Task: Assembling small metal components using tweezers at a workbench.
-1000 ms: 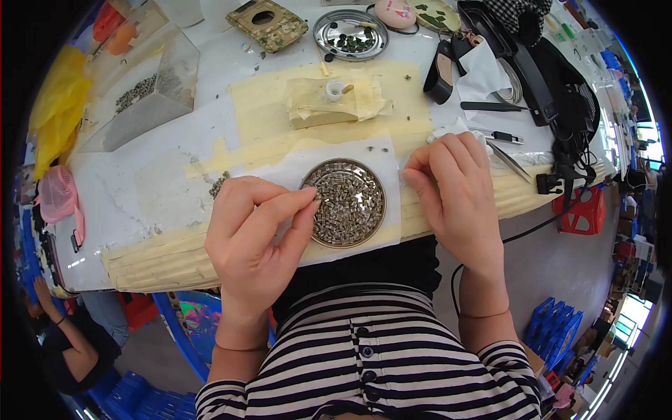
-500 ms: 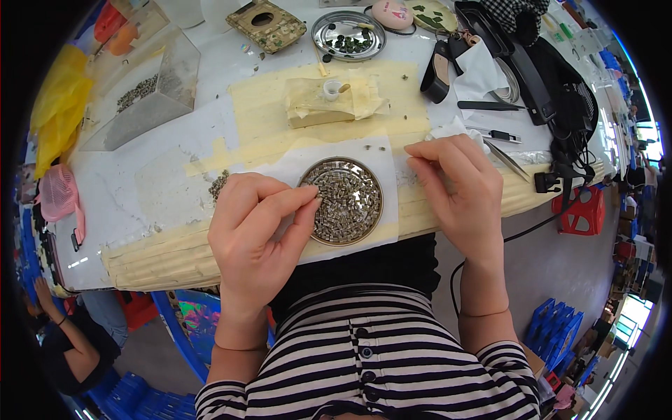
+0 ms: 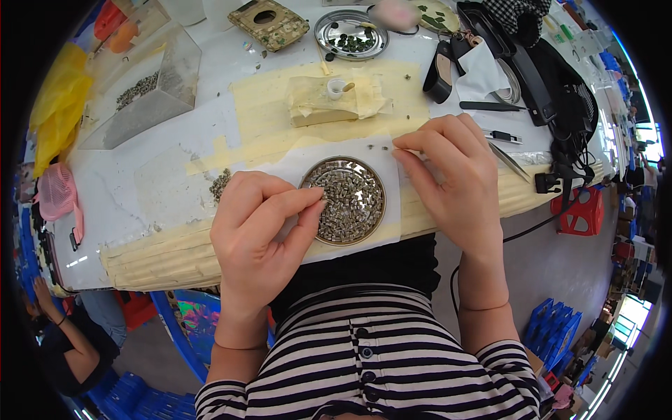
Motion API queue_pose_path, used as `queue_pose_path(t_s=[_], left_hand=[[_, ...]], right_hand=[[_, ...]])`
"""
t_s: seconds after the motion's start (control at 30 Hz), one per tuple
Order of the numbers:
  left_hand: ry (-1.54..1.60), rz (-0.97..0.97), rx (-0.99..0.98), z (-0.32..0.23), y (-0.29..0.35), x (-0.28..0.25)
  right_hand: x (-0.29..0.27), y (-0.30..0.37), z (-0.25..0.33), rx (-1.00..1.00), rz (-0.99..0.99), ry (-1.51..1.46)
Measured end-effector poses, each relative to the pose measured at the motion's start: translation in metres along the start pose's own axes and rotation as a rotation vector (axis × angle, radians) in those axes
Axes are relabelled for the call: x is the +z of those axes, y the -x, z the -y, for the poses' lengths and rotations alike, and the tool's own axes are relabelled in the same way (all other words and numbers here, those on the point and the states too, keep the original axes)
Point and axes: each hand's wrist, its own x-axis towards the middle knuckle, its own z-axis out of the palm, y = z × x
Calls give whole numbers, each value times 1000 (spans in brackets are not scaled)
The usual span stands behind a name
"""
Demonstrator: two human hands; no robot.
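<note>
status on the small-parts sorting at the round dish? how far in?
Done: little shows as finished; a few loose parts lie on the white sheet and a small heap sits left of the dish. In hand: left hand pinches at the round dish rim; right hand pinches at the sheet. Left: the dish is full of small metal parts.

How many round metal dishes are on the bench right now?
2: one round metal dish full of small parts between the left hand and right hand; another dish at the far edge.
</note>
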Motion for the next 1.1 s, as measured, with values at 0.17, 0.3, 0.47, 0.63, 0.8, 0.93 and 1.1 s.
queue_pose_path(t_s=[0.17, 0.3, 0.47, 0.63, 0.8, 0.93, 1.1], left_hand=[[14, 17, -2, 0, 0, -1], [30, 31, -14, -1, -2, -3], [42, -7, -14, -1, 0, -4], [192, -68, 54, -7, -7, -3], [277, -134, 97, -12, -9, 6], [270, -152, 131, -7, -6, 6], [137, -187, 149, -9, -10, 3]], right_hand=[[17, -8, 5, -47, 33, 6], [21, -11, 7, -90, 21, 53], [16, -8, 6, -37, -3, -104], [3, -2, 36, 259, 95, -856], [15, 3, 49, 530, 164, -1413], [15, 2, 50, 536, 177, -1418], [17, 2, 52, 370, 59, -1132]])
